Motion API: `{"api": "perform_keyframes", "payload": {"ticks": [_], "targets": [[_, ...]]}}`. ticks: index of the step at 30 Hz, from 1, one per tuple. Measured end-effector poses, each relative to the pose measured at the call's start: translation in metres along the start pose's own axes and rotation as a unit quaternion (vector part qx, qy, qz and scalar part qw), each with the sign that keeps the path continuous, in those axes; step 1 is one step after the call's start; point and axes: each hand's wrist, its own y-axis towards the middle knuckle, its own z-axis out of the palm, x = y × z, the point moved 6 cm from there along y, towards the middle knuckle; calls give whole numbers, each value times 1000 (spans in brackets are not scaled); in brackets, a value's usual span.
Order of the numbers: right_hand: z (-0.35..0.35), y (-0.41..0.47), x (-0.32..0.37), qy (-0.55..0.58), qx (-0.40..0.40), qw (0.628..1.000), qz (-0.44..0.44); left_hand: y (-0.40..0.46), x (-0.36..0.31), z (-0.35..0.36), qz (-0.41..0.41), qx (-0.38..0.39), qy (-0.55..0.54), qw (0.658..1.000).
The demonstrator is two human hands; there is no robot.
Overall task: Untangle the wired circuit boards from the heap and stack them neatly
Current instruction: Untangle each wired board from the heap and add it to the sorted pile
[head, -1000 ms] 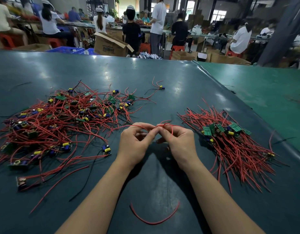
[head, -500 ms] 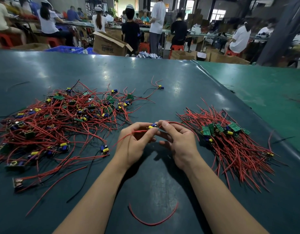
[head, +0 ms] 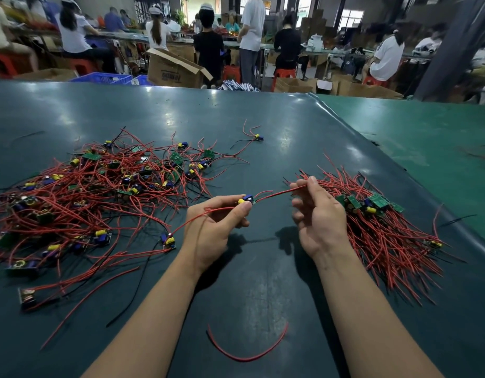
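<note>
Hands have drawn apart — left hand (head: 212, 230) pinches one board (head: 246, 199), right hand (head: 316, 214) pinches its red wire (head: 279, 194).

factory floor | seated workers (head: 72, 36) at long benches | cardboard cartons (head: 173, 69) | plastic stools (head: 283, 73)

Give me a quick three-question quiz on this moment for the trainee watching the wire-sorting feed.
1. True or false: the left hand pinches a small circuit board.
2. What does the right hand hold? A) a black wire B) a red wire C) nothing
3. On which side of the person does the neat stack lie, opposite the tangled heap?

Key:
1. True.
2. B; the wire runs from the board to the fingertips.
3. The right.
</note>
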Motion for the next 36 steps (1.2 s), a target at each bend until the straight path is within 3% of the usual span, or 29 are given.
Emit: {"api": "perform_keyframes", "payload": {"ticks": [8,12,15,19,22,26,32,36], "targets": [[2,4,-8,70,26,995,58,-6,-1,11,-6,72,28,997],[3,1,-8,112,51,989,84,-3,-4,5,9,15,30,999],[13,-8,-16,44,101,985,132,-1,-5,-3,19,-49,16,998],[22,-19,-30,-57,140,973,175,-2,-6,1,29,-28,16,999],[18,-15,-28,-107,121,978,135,-4,-3,6,17,-4,0,1000],[12,-10,-19,-256,88,963,0,-7,-5,10,35,11,36,999],[3,-1,-6,-199,32,977,-67,-6,-8,6,15,-11,15,1000],[-1,-1,1,-281,-15,948,-150,-8,-9,8,16,2,29,999]]}}
